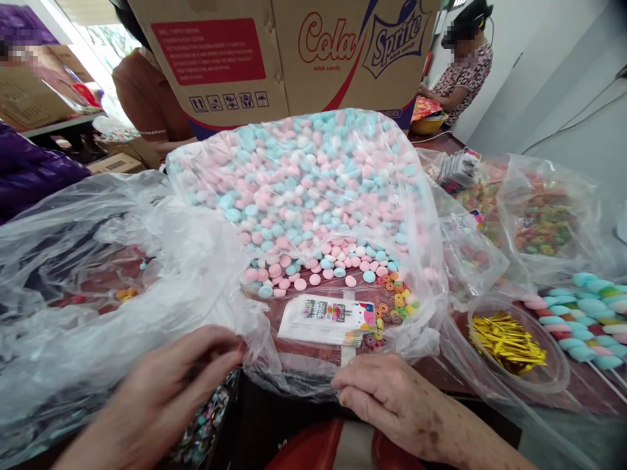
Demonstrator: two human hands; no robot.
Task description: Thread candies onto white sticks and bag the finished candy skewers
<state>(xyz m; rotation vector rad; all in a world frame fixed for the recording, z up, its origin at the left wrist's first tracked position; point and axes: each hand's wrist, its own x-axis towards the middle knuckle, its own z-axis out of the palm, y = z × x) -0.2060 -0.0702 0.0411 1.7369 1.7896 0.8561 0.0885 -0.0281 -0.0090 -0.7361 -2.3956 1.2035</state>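
Observation:
My left hand (181, 385) is slightly blurred, its fingers curled toward the thumb beside the front left edge of a clear plastic bag (279, 375). What lies between those fingertips is hidden. On the right, my right hand (392, 398) has its fingers bent and pressed together at the bag's front edge. Inside the bag's mouth, a stack of white printed packets (318, 320) lies flat, with small ring candies (396, 307) along its right side. Behind it is a large heap of pink, blue and white round candies (304, 183), mostly under the plastic.
A big cardboard box (289, 85) stands behind the heap. To the right are a round tub (561, 375) of gold twist ties (509, 343), twisted marshmallow sticks (582, 313) and bagged ring candies (543, 222). Crumpled plastic (186, 261) spreads left. Other people sit beyond the box.

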